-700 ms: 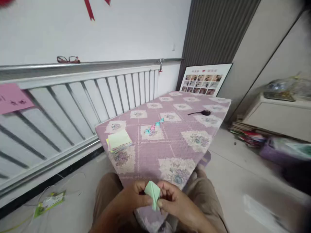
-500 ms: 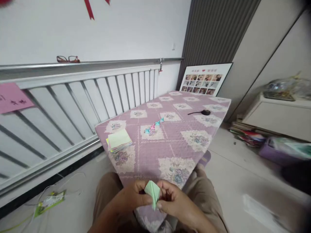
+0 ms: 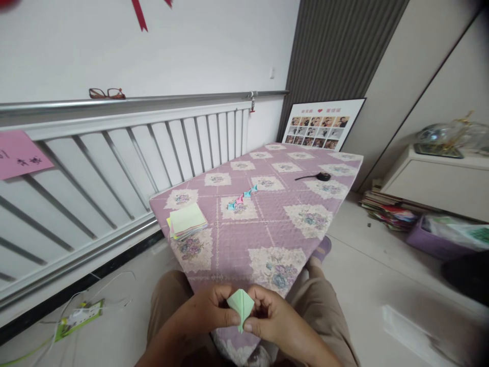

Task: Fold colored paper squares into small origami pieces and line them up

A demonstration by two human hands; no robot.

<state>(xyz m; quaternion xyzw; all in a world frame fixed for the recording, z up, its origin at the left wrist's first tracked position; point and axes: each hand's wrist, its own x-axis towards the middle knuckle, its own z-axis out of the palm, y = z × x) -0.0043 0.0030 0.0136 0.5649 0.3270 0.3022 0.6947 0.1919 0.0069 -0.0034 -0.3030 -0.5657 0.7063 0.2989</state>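
Both hands pinch one small light-green folded paper (image 3: 241,305) low in the view, over my lap and just before the near end of the pink quilted surface (image 3: 267,224). My left hand (image 3: 208,310) grips its left side with thumb and fingers closed. My right hand (image 3: 273,317) grips its right side, fingers curled. A stack of pastel paper squares (image 3: 187,220) lies on the surface's left corner. A short row of small folded blue and pink paper pieces (image 3: 242,199) lies near its middle.
A dark spoon-like object (image 3: 316,177) lies far right on the surface. A railing (image 3: 114,153) runs along the left, red glasses (image 3: 107,94) on its top and a pink note (image 3: 21,154) stuck to it. A photo board (image 3: 323,124), books (image 3: 387,213), a purple tub (image 3: 435,242) and a green card (image 3: 78,317) are around.
The green paper has dropped slightly and looks flatter, with both hands drawn closer around it. Nothing on the pink surface has moved.
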